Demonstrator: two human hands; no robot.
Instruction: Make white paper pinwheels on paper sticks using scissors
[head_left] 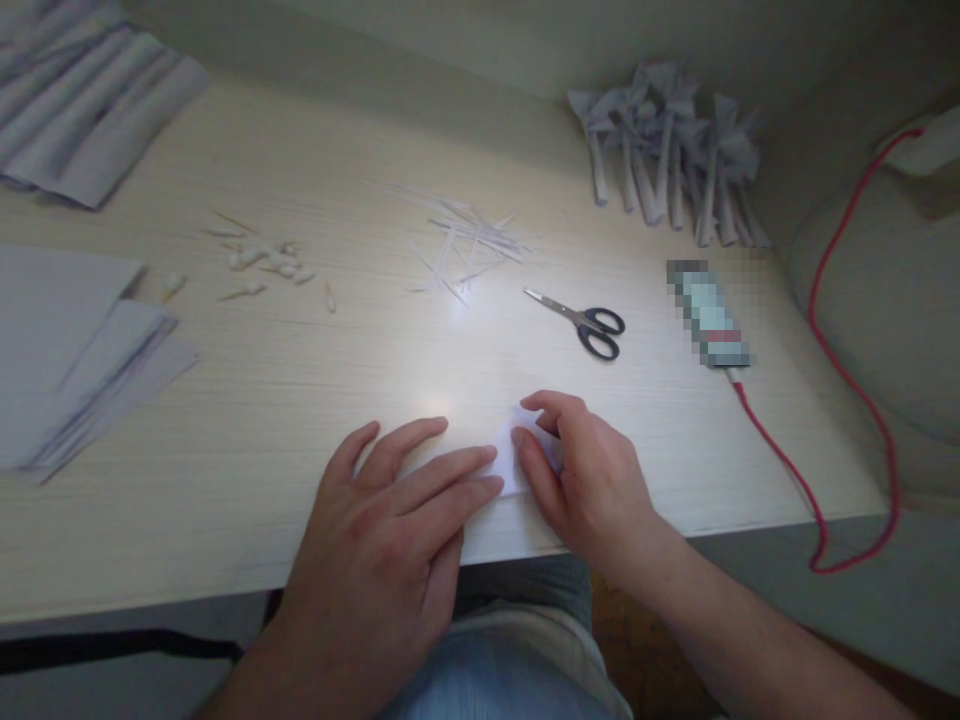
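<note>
bare forearms, no sleeves; light blue-grey trousers [510, 660].
</note>
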